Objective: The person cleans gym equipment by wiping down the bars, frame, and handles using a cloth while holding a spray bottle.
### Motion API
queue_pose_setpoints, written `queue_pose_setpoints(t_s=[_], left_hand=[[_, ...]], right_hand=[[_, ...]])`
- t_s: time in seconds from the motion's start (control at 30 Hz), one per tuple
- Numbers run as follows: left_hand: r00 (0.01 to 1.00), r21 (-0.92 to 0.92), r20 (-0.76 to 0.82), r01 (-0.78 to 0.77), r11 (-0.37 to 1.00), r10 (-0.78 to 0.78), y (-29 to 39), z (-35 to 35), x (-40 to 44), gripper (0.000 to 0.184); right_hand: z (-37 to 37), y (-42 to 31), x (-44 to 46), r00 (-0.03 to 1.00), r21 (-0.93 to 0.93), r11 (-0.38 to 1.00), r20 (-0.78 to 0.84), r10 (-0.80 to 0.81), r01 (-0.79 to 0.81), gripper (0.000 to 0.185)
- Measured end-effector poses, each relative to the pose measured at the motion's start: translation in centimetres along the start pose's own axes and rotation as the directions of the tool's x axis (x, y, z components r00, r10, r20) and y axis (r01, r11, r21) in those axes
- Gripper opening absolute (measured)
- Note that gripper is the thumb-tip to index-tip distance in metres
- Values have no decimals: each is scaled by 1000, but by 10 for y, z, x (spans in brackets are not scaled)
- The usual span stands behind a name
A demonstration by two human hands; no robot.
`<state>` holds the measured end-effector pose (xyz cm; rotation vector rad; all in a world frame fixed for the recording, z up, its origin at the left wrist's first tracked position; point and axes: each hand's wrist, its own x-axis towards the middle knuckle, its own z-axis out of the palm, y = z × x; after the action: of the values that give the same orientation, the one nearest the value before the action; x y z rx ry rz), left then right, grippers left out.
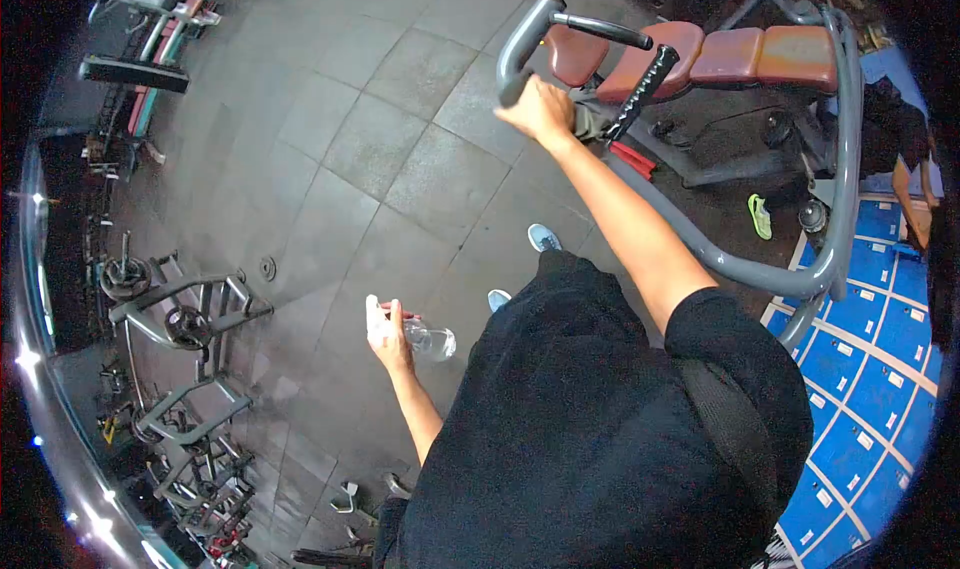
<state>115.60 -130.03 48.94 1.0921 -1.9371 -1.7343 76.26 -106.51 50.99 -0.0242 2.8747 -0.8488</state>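
My right hand [540, 112] is closed on a grey cloth [590, 122], next to the dark grip and grey tube of a weight machine [526, 44]. The cloth hangs beside the machine's black ribbed handle [645, 91]. Lower and to the left, my left hand [388, 334] holds a clear plastic bottle [434, 342] with a reddish cap end, the bottle lying sideways and pointing right. Whether my right hand also touches the machine's grip cannot be made out.
Reddish-brown padded seats [740, 57] belong to the machine at the upper right. Blue lockers [850, 369] stand at the right, near a yellow-green shoe [760, 217]. Weight racks [190, 319] line the left. Dark floor tiles [400, 159] lie between them.
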Motion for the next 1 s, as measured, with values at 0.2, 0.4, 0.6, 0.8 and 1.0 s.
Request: queue_pose_setpoints(t_s=[0.2, 0.4, 0.6, 0.8, 1.0], left_hand=[[998, -27, -54, 28, 999, -29, 6, 24, 11, 56], [1000, -93, -13, 27, 995, -28, 19, 49, 16, 61], [996, -110, -59, 61, 992, -68, 8, 56, 0, 60], [998, -46, -33, 57, 997, -59, 3, 53, -2, 59], [992, -104, -112, -61, 993, 49, 5, 42, -18, 58]], right_hand=[[30, -12, 101, 857, 799, 434, 186, 481, -417, 60], [18, 16, 105, 932, 889, -282, 329, -152, -360, 25], [18, -23, 95, 872, 942, 317, -58, 486, -114, 57], [15, -36, 108, 761, 849, 462, -116, 639, -258, 50], [16, 20, 123, 941, 911, -235, 329, -80, -338, 27]])
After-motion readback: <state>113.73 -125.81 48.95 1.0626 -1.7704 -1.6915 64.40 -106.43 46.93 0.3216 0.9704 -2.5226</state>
